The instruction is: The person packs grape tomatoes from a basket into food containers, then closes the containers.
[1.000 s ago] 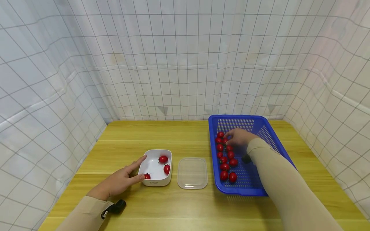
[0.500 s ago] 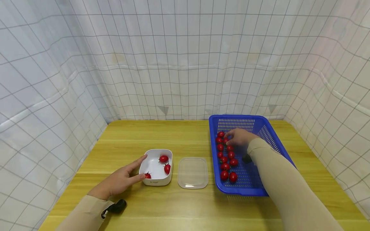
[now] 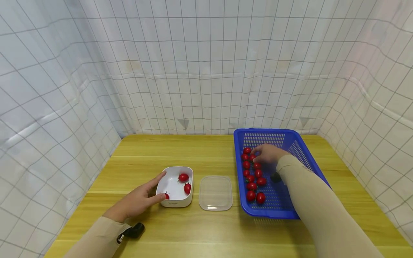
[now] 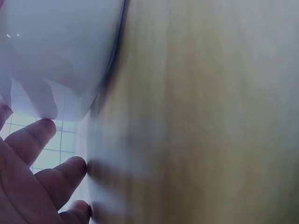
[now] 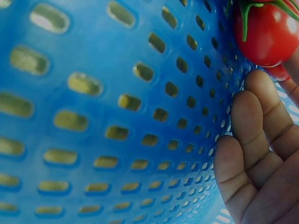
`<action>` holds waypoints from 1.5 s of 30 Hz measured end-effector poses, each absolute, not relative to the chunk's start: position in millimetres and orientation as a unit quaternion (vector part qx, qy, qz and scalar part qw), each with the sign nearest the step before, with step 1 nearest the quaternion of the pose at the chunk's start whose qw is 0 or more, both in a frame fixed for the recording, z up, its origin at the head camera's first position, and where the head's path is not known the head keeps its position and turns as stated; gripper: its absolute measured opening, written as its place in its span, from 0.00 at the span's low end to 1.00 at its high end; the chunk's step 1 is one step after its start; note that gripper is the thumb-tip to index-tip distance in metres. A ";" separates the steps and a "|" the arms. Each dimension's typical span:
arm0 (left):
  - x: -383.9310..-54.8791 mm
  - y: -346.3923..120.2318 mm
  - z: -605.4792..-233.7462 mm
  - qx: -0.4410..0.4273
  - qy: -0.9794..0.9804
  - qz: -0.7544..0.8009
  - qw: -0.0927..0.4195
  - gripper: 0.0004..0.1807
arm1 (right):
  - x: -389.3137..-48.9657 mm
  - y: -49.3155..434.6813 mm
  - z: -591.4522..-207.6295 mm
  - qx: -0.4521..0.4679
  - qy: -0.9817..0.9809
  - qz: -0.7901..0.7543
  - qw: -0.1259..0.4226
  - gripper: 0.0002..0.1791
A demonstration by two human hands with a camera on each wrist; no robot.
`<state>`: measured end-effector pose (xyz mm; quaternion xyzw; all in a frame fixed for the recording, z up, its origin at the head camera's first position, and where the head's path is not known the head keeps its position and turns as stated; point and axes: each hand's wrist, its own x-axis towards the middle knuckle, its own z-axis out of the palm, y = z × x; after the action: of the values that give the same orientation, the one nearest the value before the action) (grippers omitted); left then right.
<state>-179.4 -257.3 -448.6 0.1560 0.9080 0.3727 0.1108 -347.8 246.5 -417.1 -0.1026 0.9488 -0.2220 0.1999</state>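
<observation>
My left hand [image 3: 137, 200] rests at the left side of a white square box [image 3: 172, 203], its thumb over the front rim and a finger at the back rim. In the left wrist view its fingers [image 4: 60, 179] are spread beside the box wall [image 4: 56, 56]. Inside the box lie 3 red cherry tomatoes [image 3: 183, 177], one partly covered by the thumb. Inside a blue plastic basket [image 3: 243, 206], my right hand [image 3: 269, 153] pinches a cherry tomato [image 5: 266, 32] with a green stem. Its other fingers [image 5: 247, 112] lie against the basket floor.
Several more cherry tomatoes [image 3: 251, 186] line the left side of the basket. A clear square lid [image 3: 215, 193] lies on the wooden table [image 3: 193, 233] between box and basket. White checked curtains [image 3: 206, 71] enclose the back and sides.
The left hand shifts very slightly to the right at the box. The right hand stays at the same tomato in the basket.
</observation>
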 end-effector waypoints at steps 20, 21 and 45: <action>-177.3 -255.7 -453.5 0.129 0.905 0.386 0.126 0.46 | -347.1 250.2 -404.9 -0.156 0.949 -0.221 0.161 0.21; -177.3 -255.7 -453.6 0.128 0.904 0.387 0.128 0.47 | -347.7 250.9 -402.6 -0.160 0.950 -0.219 0.156 0.20; -178.6 -254.8 -450.2 0.128 0.907 0.380 0.130 0.46 | -304.3 148.8 -296.4 -0.274 0.908 -0.299 0.109 0.18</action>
<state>-178.6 -254.8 -450.2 0.1284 0.9070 0.3796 0.1298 -304.3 148.8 -296.4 -0.2741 0.9077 -0.2985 0.1091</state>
